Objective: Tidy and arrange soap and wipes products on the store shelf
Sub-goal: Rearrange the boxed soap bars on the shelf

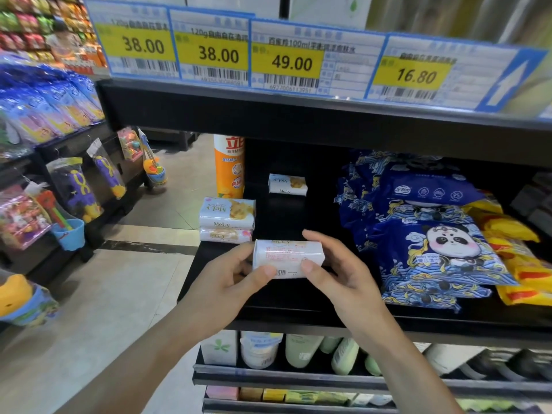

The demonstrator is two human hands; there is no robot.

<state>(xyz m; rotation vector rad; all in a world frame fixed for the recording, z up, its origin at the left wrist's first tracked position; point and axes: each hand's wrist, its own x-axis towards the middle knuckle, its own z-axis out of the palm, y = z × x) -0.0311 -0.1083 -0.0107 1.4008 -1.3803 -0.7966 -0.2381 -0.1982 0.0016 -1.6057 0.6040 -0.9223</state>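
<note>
**Soap bar held crosswise, stack waiting just beyond on the left**

Head view: both hands hold one soap bar (288, 258) above the near edge of the black shelf (277, 210). The bar's long axis runs left to right, with its barcode side turned toward the camera. The left hand (233, 276) grips the left end, thumb pressed on the near face and fingers curled behind. The right hand (337, 273) pinches the right end, thumb on the near face and index finger over the top. Neither hand holds anything else.

A stack (227, 219) of two matching bars lies just beyond and to the left of the held bar, at the shelf's left edge, long axes also left to right. The left hand is the nearer one to it. A lone bar (287, 184) sits farther back, well apart from the stack. Blue wipes packs (430, 231) are heaped on the right of the shelf, with yellow packs (513, 246) beyond them.

The held bar is a white wrapped block with red print and a barcode; its label face points away. It probably needs turning before it joins the stack.
</note>
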